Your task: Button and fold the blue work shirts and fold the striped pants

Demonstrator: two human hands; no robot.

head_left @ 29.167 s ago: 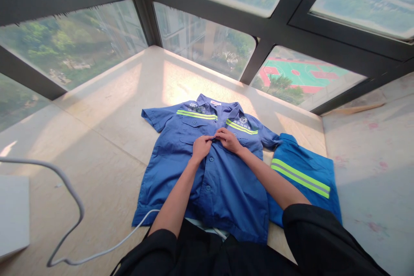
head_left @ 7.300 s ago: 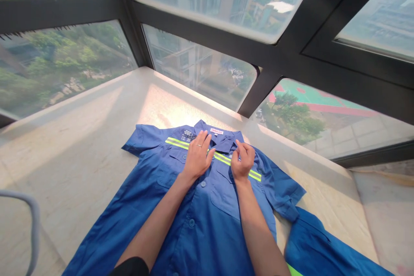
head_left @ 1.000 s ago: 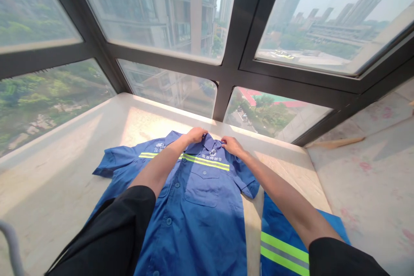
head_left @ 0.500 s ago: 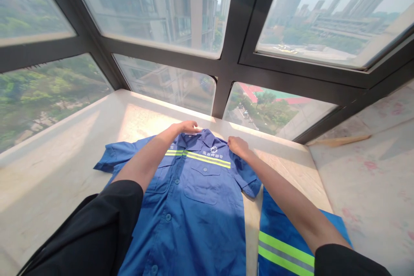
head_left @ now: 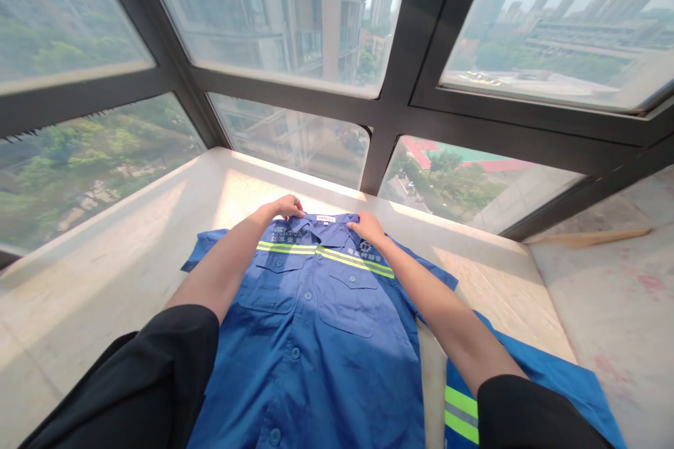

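Observation:
A blue short-sleeved work shirt (head_left: pixel 337 323) lies front up on the pale sill, its collar toward the window. Two yellow-green stripes cross its chest below white printed lettering. My left hand (head_left: pixel 288 206) pinches the collar at its left end. At the collar's right end, my right hand (head_left: pixel 367 226) grips the cloth between thumb and fingers. Between the hands a white neck label (head_left: pixel 326 219) shows inside the collar. My forearms cover parts of both sleeves.
Folded blue cloth with a yellow-green and grey band (head_left: pixel 547 372) lies to the right, partly under my right arm. Dark window frames (head_left: pixel 390 112) rise behind the stone sill (head_left: pixel 131 280). A floral wall (head_left: pixel 621 287) bounds the right side.
My right hand has moved from the right shoulder in to the collar. The collar is spread wider, and its label now shows. The view has shifted a little.

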